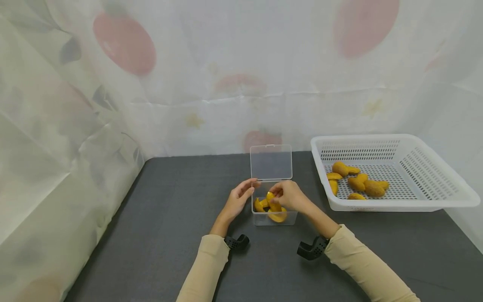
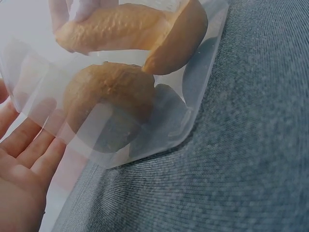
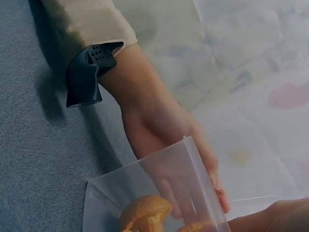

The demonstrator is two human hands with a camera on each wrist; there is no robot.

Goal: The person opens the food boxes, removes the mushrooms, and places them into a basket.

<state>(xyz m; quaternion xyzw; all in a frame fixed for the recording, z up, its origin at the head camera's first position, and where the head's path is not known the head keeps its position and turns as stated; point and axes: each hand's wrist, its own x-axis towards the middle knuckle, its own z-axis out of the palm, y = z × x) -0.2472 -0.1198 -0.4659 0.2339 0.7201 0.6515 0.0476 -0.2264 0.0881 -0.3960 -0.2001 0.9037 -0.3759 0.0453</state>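
A clear plastic box (image 1: 260,219) stands on the dark table, its hinged lid (image 1: 271,162) raised at the back. Inside lie several yellow-brown mushrooms (image 2: 108,104). My right hand (image 1: 288,196) reaches over the box's right side and pinches a mushroom (image 1: 274,206) by its stem, cap downward. The left hand (image 1: 238,199) rests along the box's left wall near the back corner. Through the clear wall in the right wrist view, the left hand's fingers (image 3: 181,193) look fairly straight against the outside.
To the right, a white perforated basket (image 1: 445,184) holds several more mushrooms (image 1: 375,188). Dark cloth covers the table (image 1: 181,218). A pale printed sheet (image 1: 226,54) hangs behind and at the left. Each wrist wears a black device (image 1: 313,248).
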